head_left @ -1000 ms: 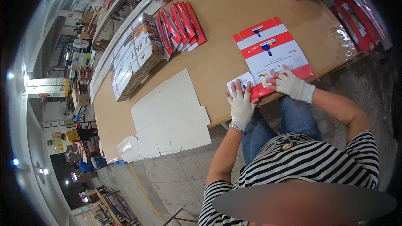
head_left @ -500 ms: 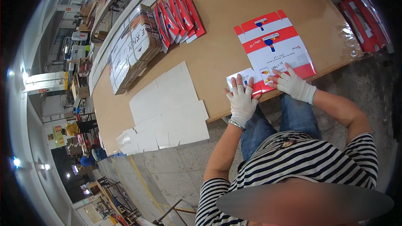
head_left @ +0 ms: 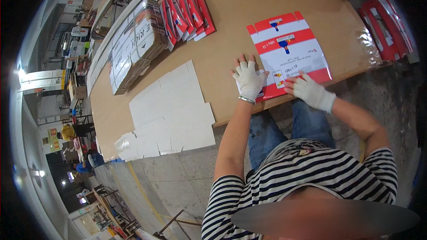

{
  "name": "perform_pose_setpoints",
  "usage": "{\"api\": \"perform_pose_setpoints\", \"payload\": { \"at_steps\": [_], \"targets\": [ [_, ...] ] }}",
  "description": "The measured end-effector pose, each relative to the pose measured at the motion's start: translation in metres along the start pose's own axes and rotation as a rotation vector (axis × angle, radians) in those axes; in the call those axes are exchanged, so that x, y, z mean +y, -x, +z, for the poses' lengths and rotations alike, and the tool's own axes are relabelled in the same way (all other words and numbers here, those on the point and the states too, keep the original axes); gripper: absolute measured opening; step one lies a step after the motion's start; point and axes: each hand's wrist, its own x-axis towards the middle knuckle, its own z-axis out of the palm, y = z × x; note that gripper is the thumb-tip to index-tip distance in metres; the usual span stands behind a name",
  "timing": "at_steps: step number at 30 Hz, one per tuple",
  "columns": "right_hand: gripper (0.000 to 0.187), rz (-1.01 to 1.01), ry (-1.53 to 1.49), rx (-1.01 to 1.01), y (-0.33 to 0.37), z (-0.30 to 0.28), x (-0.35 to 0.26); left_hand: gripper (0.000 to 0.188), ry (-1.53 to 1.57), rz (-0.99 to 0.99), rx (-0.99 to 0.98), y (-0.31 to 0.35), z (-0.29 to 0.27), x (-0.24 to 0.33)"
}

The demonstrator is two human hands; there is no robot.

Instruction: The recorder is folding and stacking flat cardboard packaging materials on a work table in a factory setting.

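Note:
A flat red-and-white printed carton blank (head_left: 291,60) lies on the brown table (head_left: 231,31), close to its front edge. My left hand (head_left: 249,79), in a white fingerless glove, rests palm down over the carton's left flap and the table beside it, fingers stretched forward and apart. The glove hides most of that flap. On the carton's lower right part lies my right hand (head_left: 311,92), gloved likewise, its bare fingertips pointing left onto the printed face. Neither hand grips anything.
Left of my hands lies a plain white cardboard sheet (head_left: 173,115) with slotted edges, overhanging the front edge. Behind it are a strapped cardboard bundle (head_left: 135,46) and several folded red-and-white cartons (head_left: 190,12). More red cartons (head_left: 384,29) stand beyond the table's right end.
My left hand has moved forward and left, farther over the table. My right hand has shifted slightly down on the carton. The whole view has drifted a little.

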Motion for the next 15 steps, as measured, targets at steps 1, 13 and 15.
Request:
{"api": "perform_pose_setpoints", "payload": {
  "at_steps": [1,13,15],
  "targets": [
    [0.038,0.058,-0.058,0.014,0.006,-0.009,-0.012,0.075,0.057,0.033,0.061,0.000,0.008,-0.009],
    [0.022,1.172,-1.048,0.418,0.065,-0.029,0.009,0.079,0.558,0.161,-0.034,0.135,-0.031,0.008],
    [0.030,1.110,-0.827,0.301,0.047,-0.066,0.075,0.087,0.189,-0.125,-0.118,0.142,-0.056,-0.048]
  ]
}}
